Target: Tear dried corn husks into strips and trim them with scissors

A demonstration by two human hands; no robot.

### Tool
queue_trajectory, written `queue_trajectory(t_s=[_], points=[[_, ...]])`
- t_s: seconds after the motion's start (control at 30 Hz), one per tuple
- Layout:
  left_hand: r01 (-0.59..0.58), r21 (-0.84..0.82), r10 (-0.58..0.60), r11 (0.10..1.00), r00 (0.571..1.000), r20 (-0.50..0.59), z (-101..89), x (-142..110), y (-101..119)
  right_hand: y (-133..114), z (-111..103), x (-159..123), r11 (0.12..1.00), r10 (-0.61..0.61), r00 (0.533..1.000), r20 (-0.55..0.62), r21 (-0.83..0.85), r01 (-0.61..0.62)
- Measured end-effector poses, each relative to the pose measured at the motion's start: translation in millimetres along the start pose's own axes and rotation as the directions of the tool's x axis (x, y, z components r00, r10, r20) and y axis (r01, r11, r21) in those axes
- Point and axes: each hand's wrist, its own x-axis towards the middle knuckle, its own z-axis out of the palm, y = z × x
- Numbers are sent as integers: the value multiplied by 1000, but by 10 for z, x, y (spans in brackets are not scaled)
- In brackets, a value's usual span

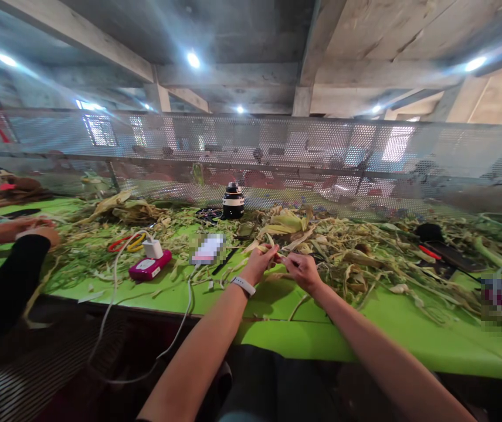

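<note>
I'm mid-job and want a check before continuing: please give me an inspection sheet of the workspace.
Surface: green table, strewn with husks.
Work things: thin strip between the hands, probably husk; details too small to tell.
Clutter: bottle, magenta box with white plug, pixelated device.
Hands: left hand and right hand close together, fingers closed on the strip.
Cables: white cable loops from plug past the table's front edge to the device.
Surroundings: mesh screen behind; co-worker's hands at left; ceiling lights on.

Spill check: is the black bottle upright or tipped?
Upright: the black bottle stands with its top uppermost and sides near vertical on the green table.
</note>
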Motion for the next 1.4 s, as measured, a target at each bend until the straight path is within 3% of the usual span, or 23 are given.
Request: queue_trajectory(t_s=[0.1, 0.27, 0.33, 0.5, 0.77, 0.87, 0.97, 1.13, 1.27, 1.4], points=[[-8, 27, 6, 1000, 999, 48, -24, -13, 9, 0, -31, -13, 999, 0, 1000, -14, 49, 0], [27, 0, -27, 1000, 984, 177, -41, -29, 11, 105, -82, 46, 962, 201, 963, -178, 223, -160], [50, -12, -47, 999, 979, 196, -29, -32, 1, 163, -67, 90, 950, 244, 952, -187, 245, -195], [91, 93, -112, 991, 961, 252, 2, -51, -8, 261, 19, 151, 923, 251, 959, -135, 332, -195], [157, 53, -165, 986, 947, 275, -24, -40, -41, 268, 14, 147, 909, 317, 920, -229, 350, -225], [147, 23, -149, 989, 963, 224, -37, -11, -53, 325, -23, 160, 851, 397, 906, -147, 428, -304], [111, -107, -96, 988, 987, 131, -37, 16, -25, 391, -48, 161, 761, 491, 870, -35, 504, -409], [22, -305, -2, 952, 998, 67, -18, 30, 10, 327, -1, 120, 708, 499, 852, 157, 493, -505], [-17, -273, 33, 962, 998, 57, 1, 16, -25, 189, 43, 102, 663, 443, 829, 340, 498, -559], [-44, -167, 44, 985, 999, 0, 8, -18, -28, 157, 59, 111, 611, 412, 836, 362, 571, -549]])
